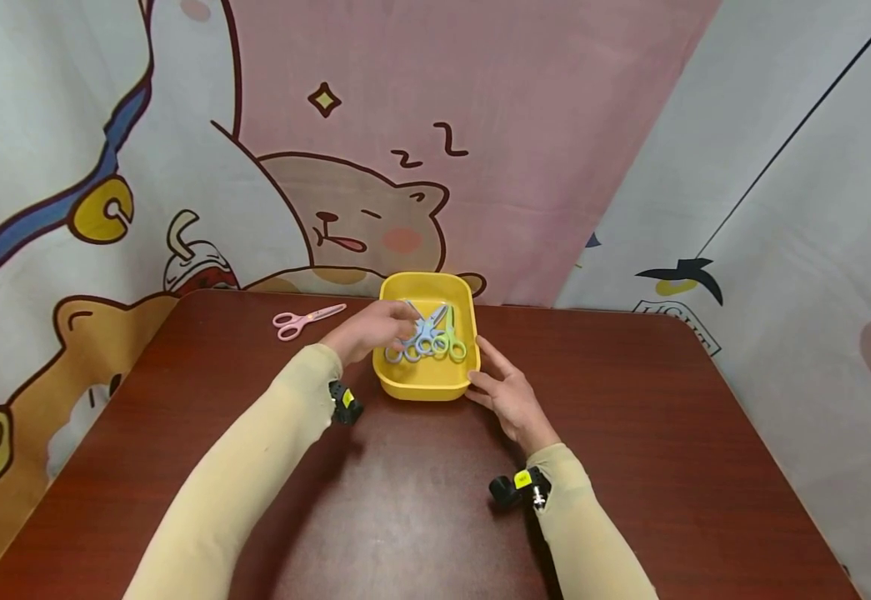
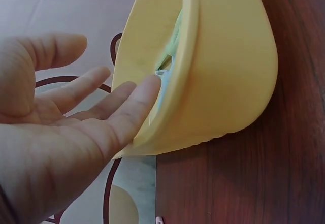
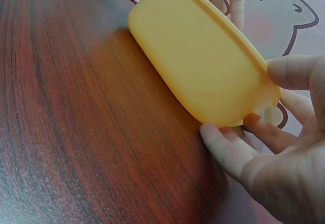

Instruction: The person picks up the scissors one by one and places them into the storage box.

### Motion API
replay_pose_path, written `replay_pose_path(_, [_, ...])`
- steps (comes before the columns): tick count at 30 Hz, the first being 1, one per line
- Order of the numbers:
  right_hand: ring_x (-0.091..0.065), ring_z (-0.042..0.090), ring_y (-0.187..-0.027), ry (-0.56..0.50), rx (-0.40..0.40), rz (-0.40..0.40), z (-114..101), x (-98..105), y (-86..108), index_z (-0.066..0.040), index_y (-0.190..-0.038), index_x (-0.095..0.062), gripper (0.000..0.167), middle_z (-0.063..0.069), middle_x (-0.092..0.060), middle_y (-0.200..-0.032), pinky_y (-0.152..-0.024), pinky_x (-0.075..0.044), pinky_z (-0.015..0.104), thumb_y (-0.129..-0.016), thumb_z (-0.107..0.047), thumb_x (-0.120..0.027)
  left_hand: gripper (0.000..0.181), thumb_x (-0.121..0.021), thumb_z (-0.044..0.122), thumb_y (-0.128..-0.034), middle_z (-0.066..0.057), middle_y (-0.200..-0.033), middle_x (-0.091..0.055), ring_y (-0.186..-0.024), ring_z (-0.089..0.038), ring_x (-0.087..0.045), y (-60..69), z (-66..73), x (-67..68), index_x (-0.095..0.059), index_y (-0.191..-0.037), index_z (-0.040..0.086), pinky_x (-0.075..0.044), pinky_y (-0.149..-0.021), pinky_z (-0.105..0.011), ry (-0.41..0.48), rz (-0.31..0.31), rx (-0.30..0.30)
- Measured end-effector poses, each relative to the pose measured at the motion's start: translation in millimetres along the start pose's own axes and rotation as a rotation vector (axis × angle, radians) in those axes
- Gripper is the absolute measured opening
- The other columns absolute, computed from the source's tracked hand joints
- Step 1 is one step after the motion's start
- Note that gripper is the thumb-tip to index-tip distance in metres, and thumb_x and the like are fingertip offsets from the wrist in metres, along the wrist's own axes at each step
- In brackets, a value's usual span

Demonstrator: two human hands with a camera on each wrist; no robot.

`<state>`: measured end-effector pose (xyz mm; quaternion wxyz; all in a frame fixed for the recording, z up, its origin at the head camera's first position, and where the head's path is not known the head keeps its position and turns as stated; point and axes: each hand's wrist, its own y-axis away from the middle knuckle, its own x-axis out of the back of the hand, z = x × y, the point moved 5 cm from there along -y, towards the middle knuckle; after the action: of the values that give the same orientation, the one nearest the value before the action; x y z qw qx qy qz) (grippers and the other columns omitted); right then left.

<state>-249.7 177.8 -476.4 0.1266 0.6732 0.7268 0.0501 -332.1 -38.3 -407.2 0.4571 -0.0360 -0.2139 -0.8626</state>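
Note:
Above the left side of a yellow plastic bin (image 1: 427,390), my left hand (image 1: 375,329) reaches in from the left with relaxed fingers and no visible object in its grasp. Several pairs of small scissors lie in the bin, blue scissors (image 1: 425,346) and green scissors (image 1: 456,348) among them. The left fingers partly cover the blue pairs. My right hand (image 1: 513,404) touches the bin's right wall from outside; the right wrist view shows its spread fingertips against the rim and lower wall. Left of the bin, pink scissors (image 1: 306,321) rest on the table, apart from both hands.
The dark red-brown wooden table (image 1: 630,433) ends at a back edge just behind the bin. A cloth with cartoon animals (image 1: 375,208) hangs behind it. Black wrist cameras (image 1: 345,402) are strapped over both cream sleeves.

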Motion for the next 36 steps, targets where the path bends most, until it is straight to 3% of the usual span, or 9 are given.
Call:
replay_pose_path(18, [-0.054, 0.039, -0.134, -0.002, 0.009, -0.001, -0.6, -1.3, 0.9, -0.027, -0.163, -0.033, 0.069, 0.011, -0.027, -0.167, -0.109, -0.047, 0.053, -0.104, -0.002, -0.057, 0.049, -0.058, 0.011, -0.1031, -0.016, -0.156, -0.045, -0.136, -0.039, -0.05, 15.7, -4.6, 4.5, -0.049, -0.151, 0.004, -0.04, -0.116, -0.052, 0.03, 0.028, -0.019])
replay_pose_path(29, [-0.058, 0.035, -0.13, 0.005, 0.003, 0.012, -1.6, -0.7, 1.6, -0.028, -0.163, -0.034, 0.068, 0.011, -0.028, -0.166, -0.108, -0.048, 0.053, -0.104, -0.003, -0.057, 0.047, -0.056, 0.003, -0.1025, -0.024, -0.152, -0.048, -0.137, -0.045, -0.049, 22.0, -6.8, 10.8, -0.048, -0.148, -0.006, -0.043, -0.112, -0.057, 0.131, 0.052, -0.111])
replay_pose_path(36, [-0.057, 0.035, -0.13, 0.006, 0.006, 0.015, -0.9, -1.2, 0.3, -0.028, -0.162, -0.035, 0.068, 0.011, -0.029, -0.166, -0.108, -0.048, 0.053, -0.103, -0.003, -0.057, 0.045, -0.06, 0.005, -0.1018, -0.021, -0.15, -0.051, -0.136, -0.039, -0.052, 31.1, -8.1, 17.0, -0.053, -0.146, -0.001, -0.045, -0.111, -0.054, 0.126, 0.061, -0.141])
